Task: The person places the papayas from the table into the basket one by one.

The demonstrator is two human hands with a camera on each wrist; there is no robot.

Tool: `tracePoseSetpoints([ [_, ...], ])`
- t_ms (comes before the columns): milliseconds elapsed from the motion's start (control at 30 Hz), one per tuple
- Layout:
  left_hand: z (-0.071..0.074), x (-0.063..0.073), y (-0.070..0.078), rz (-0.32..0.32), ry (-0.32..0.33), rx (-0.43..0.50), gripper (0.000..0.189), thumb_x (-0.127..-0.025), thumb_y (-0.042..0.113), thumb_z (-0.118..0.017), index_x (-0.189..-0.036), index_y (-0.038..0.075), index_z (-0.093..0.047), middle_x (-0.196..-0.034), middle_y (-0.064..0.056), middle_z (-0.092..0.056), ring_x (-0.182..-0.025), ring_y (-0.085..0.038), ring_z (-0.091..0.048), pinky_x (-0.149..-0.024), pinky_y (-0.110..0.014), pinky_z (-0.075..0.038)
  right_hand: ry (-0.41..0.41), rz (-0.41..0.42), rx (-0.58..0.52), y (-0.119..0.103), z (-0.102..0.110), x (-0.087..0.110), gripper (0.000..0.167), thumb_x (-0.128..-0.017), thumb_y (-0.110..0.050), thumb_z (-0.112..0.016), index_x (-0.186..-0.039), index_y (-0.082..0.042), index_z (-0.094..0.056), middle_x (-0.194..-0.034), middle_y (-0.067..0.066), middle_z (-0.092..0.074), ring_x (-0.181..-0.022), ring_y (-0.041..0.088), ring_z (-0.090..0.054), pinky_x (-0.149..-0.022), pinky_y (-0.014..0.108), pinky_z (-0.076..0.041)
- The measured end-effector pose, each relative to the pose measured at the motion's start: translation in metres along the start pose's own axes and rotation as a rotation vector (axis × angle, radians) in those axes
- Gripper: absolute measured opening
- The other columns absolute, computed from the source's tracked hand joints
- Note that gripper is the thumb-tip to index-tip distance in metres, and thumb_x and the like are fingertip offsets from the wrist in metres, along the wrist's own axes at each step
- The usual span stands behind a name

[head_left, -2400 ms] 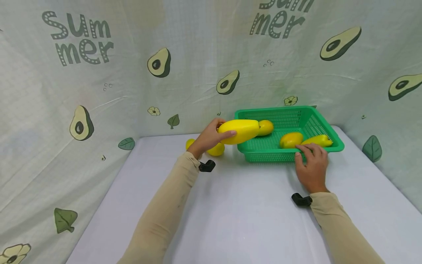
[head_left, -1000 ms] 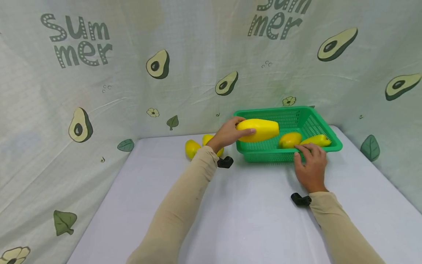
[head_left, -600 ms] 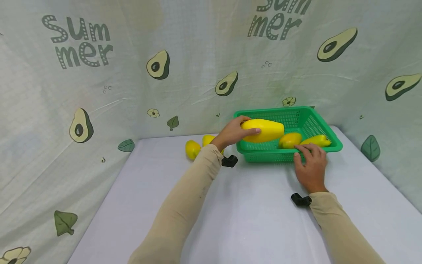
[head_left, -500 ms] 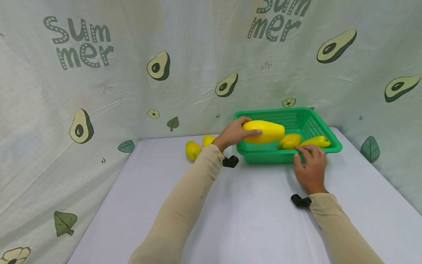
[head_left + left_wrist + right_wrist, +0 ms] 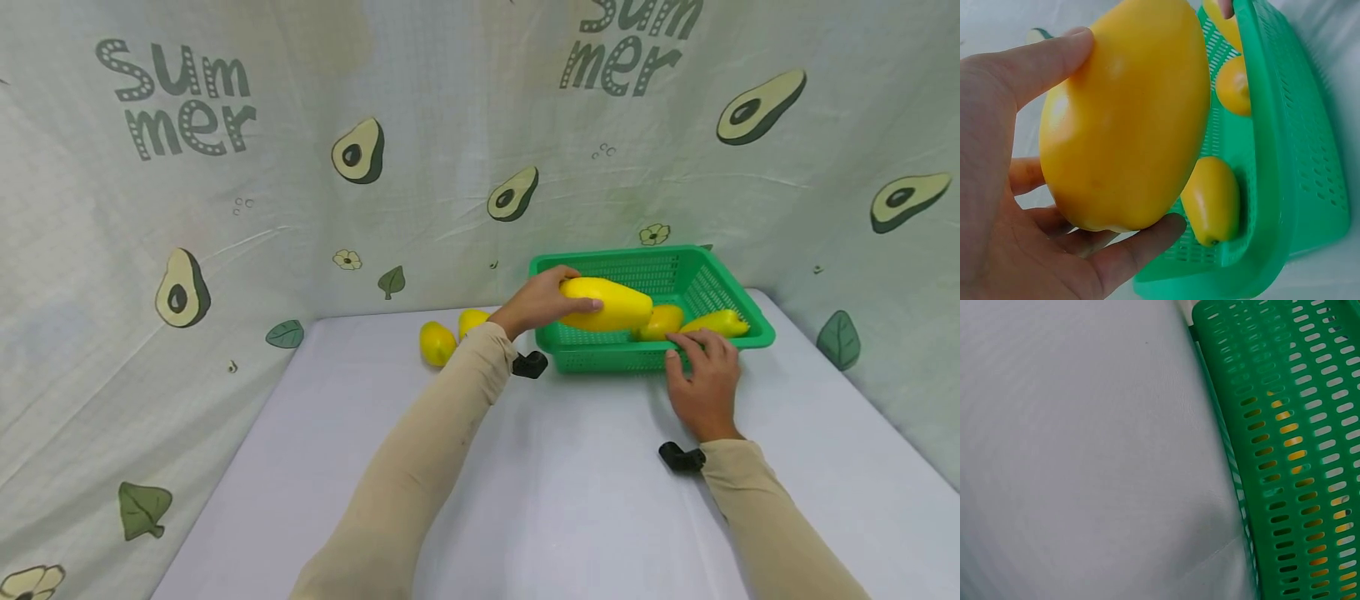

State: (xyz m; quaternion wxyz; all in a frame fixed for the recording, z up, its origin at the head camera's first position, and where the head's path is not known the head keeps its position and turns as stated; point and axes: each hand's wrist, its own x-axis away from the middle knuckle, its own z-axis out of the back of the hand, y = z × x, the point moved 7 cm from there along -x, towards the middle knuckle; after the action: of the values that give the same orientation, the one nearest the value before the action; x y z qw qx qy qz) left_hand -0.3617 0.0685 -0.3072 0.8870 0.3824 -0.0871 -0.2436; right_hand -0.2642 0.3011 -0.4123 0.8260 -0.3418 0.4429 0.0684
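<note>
My left hand (image 5: 540, 300) holds a large yellow papaya (image 5: 611, 306) over the left part of a green plastic basket (image 5: 607, 360). In the left wrist view, thumb and fingers of that hand wrap one end of the papaya (image 5: 1135, 119). My right hand (image 5: 705, 383) grips the basket's front rim, its fingers over the top and its thumb outside. Inside the basket are a rounded orange-yellow fruit (image 5: 663, 321) and a long yellow one (image 5: 723, 323). Another yellow fruit (image 5: 1212, 200) lies in there, hidden behind the papaya in the head view.
Left of the basket, on the white tabletop (image 5: 585, 500), lie yellow fruits (image 5: 437, 343), partly covered by my left forearm. A printed curtain (image 5: 435, 100) hangs behind the table. The basket's slotted wall (image 5: 1235, 381) fills the right of the right wrist view.
My left hand has carried the papaya rightward from beside the basket's left end to over it, uncovering the fruits on the table. The right hand stays at the rim.
</note>
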Motion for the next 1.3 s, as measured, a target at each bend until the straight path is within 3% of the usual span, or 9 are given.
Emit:
tracePoseSetpoints([
  [333,-0.011,-0.001,0.002,0.006,-0.005,-0.016,0.071,-0.089,0.050,-0.073,-0.145,0.014,-0.050,-0.129,0.001,-0.057,-0.102,-0.016,-0.055,-0.087,-0.028,-0.048,-0.001,0.002,0.009,0.000,0.000,0.001,0.026,-0.094,-0.009,-0.060,-0.115,0.002,-0.070,-0.117,0.021,-0.057,-0.124,0.045,-0.040,-0.098,0.065,-0.027],
  [467,-0.009,0.001,0.001,-0.008,0.013,0.015,0.060,-0.094,0.046,-0.067,-0.143,0.013,-0.053,-0.137,-0.002,-0.056,-0.114,-0.017,-0.054,-0.094,-0.029,-0.048,-0.003,0.003,0.005,0.000,0.000,0.001,0.026,-0.094,-0.009,-0.059,-0.115,0.002,-0.070,-0.117,0.021,-0.057,-0.124,0.044,-0.040,-0.099,0.065,-0.027],
  [600,-0.004,0.004,-0.001,-0.026,0.055,0.073,0.046,-0.098,0.042,-0.063,-0.135,0.014,-0.060,-0.140,-0.005,-0.056,-0.125,-0.020,-0.051,-0.100,-0.034,-0.047,-0.003,0.005,0.008,-0.001,0.000,0.001,0.026,-0.094,-0.009,-0.059,-0.115,0.002,-0.070,-0.118,0.022,-0.057,-0.124,0.045,-0.040,-0.099,0.065,-0.027],
  [867,0.011,0.013,-0.016,-0.048,0.137,0.070,0.034,-0.101,0.038,-0.061,-0.128,0.017,-0.064,-0.130,0.001,-0.060,-0.121,-0.014,-0.053,-0.099,-0.034,-0.047,-0.014,0.005,0.014,-0.001,0.000,0.000,0.027,-0.094,-0.010,-0.059,-0.116,0.001,-0.070,-0.118,0.021,-0.056,-0.123,0.045,-0.040,-0.097,0.065,-0.027],
  [1300,0.036,0.025,-0.047,-0.029,0.140,0.080,0.038,-0.102,0.037,-0.058,-0.131,0.014,-0.062,-0.125,0.002,-0.063,-0.114,-0.015,-0.057,-0.097,-0.032,-0.048,-0.024,-0.008,0.011,-0.002,-0.001,0.000,0.028,-0.095,-0.011,-0.058,-0.117,0.001,-0.070,-0.119,0.022,-0.055,-0.126,0.045,-0.039,-0.102,0.064,-0.026],
])
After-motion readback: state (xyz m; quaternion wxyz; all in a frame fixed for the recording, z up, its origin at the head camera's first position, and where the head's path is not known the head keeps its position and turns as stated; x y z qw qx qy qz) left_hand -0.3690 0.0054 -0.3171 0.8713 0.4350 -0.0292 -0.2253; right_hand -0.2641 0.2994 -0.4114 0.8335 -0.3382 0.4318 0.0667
